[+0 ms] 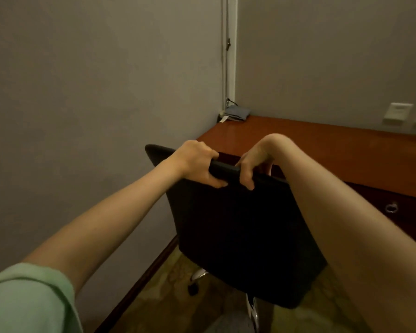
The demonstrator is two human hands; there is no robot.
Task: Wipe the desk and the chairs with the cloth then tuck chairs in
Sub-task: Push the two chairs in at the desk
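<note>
A person grips the top edge of a black office chair (238, 224) with both hands, its backrest facing the camera. The left hand (197, 162) is clamped over the rim towards the chair's left side, thumb pressed against the near face. The right hand (252, 162) hooks over the rim just beside it, wrist bent, fingertips curled down onto the same face. Both arms reach out nearly straight, and a pale green sleeve (29, 301) covers the left shoulder.

Below the backrest, part of the chair's chrome base (199, 275) and one dark caster (193, 289) show above a patterned floor (173, 306).

Directly behind the chair stands a reddish-brown wooden desk (310, 150), its near-left corner just beyond the gripped rim. To the chair's right, the desk front carries a drawer with a metal ring pull (391, 207). A folded blue-grey cloth (237, 113) lies on the desk's far corner, well beyond the chair and against the grey wall (94, 92).

Above the cloth, thin cables (225, 56) run up the room's corner. White wall plates (397, 113) sit above the desk, far right of the chair. A dark skirting board (142, 277) runs along the wall to the chair's left.
</note>
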